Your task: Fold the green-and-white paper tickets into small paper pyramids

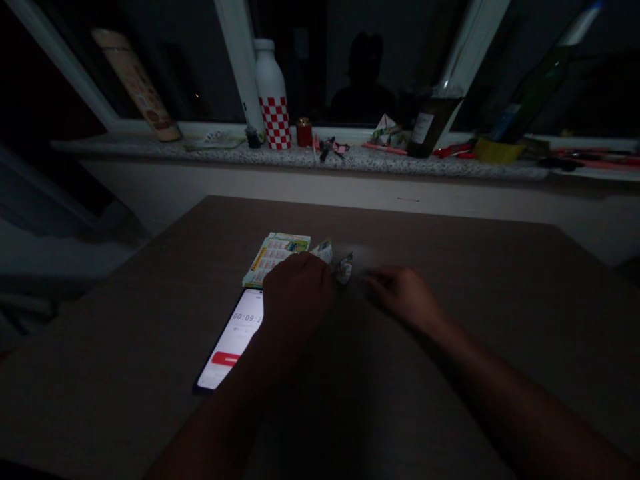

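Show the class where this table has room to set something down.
Bare table shows right of the right hand and left of the phone. Crowded: around the left hand, where phone, printed sheets and folded papers cluster; the windowsill is cluttered too.

Dim room, dark windows (413,60) reflecting a silhouette. Speckled stone sill (350,159) is running above a brown table (475,267).

the phone (231,339) lies before the papers (273,257) on the table (500,293), with the bottle (273,93) behind on the windowsill (360,160).
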The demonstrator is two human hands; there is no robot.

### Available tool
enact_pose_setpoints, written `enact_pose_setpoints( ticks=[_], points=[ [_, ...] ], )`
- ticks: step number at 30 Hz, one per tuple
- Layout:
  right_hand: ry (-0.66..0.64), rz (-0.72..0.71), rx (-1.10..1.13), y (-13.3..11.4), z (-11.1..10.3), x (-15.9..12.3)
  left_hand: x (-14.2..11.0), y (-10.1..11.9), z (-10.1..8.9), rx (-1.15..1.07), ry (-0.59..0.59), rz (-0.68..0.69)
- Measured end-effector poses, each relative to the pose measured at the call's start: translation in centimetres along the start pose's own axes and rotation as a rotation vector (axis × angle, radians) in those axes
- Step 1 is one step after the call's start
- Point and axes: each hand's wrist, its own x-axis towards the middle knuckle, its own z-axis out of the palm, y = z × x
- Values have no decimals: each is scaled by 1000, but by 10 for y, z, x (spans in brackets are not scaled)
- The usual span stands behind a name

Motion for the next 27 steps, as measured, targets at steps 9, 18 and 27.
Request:
enact_pose_setpoints(
  ticks=[9,18,27],
  points=[
    [-76,52,1023,17,-4,-63,-39,63,21,-650,-114,245],
    [20,249,1281,24,-1,-79,-41,70,27,-1212,-393,-307],
    [44,348,1265,35,0,-82,-34,49,49,-1377,-634,-465]
  ],
)
